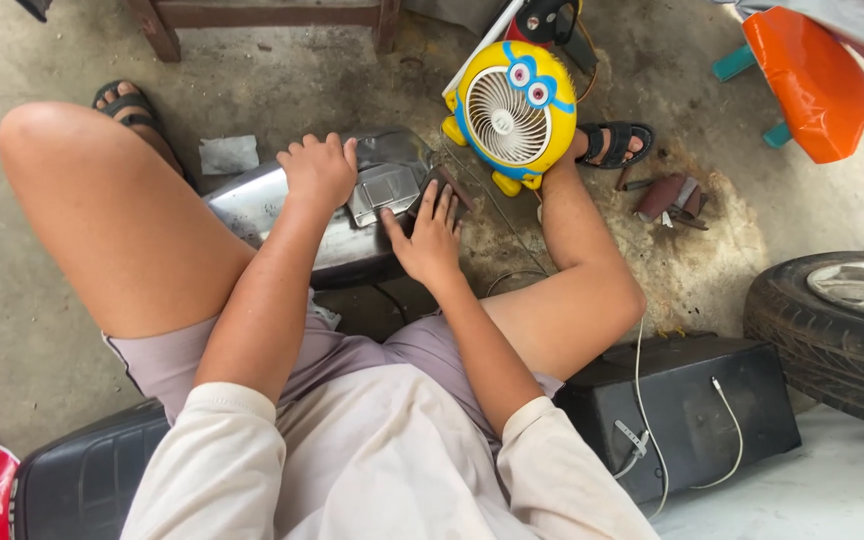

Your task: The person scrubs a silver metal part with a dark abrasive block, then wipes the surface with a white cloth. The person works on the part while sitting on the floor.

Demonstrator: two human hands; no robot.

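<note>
Metal panel [352,215] runs long from lower left to upper right under my hands: left hand [320,170] fisted on its top edge, right hand [430,240] spread flat, pressing sandpaper [449,186].

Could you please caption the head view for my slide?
Seated person's left hand steadies a silver metal panel while right hand presses sandpaper on it.
</note>
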